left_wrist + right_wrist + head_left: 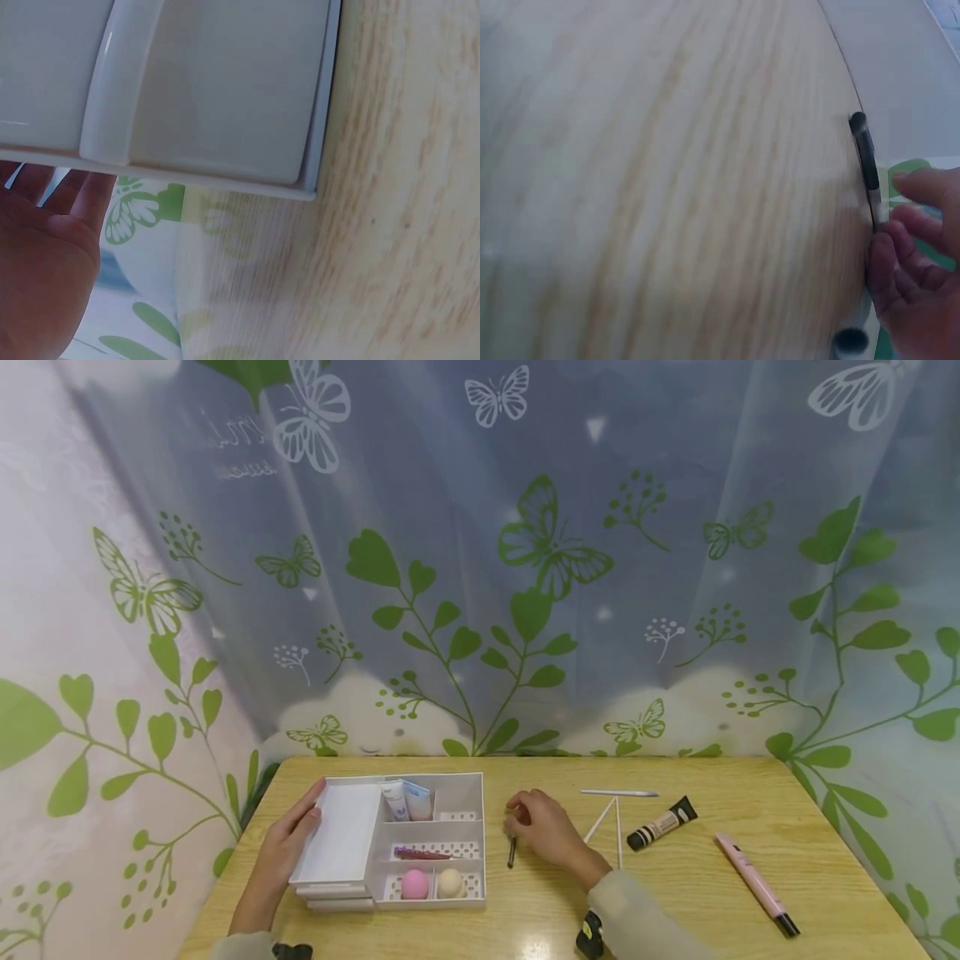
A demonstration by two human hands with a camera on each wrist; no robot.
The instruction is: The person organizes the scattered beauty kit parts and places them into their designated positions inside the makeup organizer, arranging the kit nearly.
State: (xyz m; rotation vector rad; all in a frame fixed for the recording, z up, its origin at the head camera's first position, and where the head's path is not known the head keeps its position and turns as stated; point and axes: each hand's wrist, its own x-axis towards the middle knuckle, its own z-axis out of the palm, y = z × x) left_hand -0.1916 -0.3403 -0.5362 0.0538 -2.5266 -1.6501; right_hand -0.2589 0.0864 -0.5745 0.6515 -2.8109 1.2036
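A white desk organizer [482, 838] stands left of centre on the table, with stacked drawers on its left. My left hand [288, 839] holds its left side, thumb over the top edge, fingers along the side wall; they pass behind its edge in the left wrist view. Two small tubes [407, 800], a dark red slim item [422, 853], a pink ball [415, 884] and a cream ball [450, 883] lie in its compartments. Just right of it, my right hand [547, 828] pinches a slim black-and-silver stick [865, 150] close to the tabletop.
Several thin white sticks [619, 831] lie right of my right hand. Beyond them are a black-and-beige tube [663, 823] and a long pink tube [757, 881] with a black cap. A curtain [480, 610] printed with leaves and butterflies hangs behind the wooden table [675, 902].
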